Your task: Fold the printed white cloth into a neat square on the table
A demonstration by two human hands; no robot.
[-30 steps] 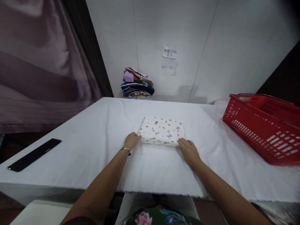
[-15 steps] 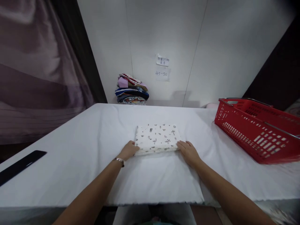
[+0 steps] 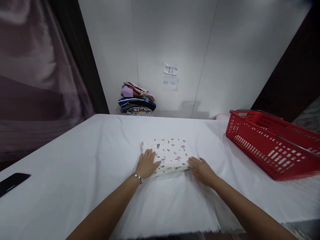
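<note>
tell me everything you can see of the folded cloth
The folded cloth is white, with small grey and brown prints, palm trees among them. It looks like soft, thin fabric, folded into a flat, roughly rectangular pad; several layers show along the near edge. It lies flat on the white-covered table. The left hand lies over its near left part, hiding some of it; the right hand's fingertips touch its near right corner.

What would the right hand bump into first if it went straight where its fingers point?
The folded patterned cloth, most likely. The right hand seems to touch its near right corner, though depth is unclear.
</note>
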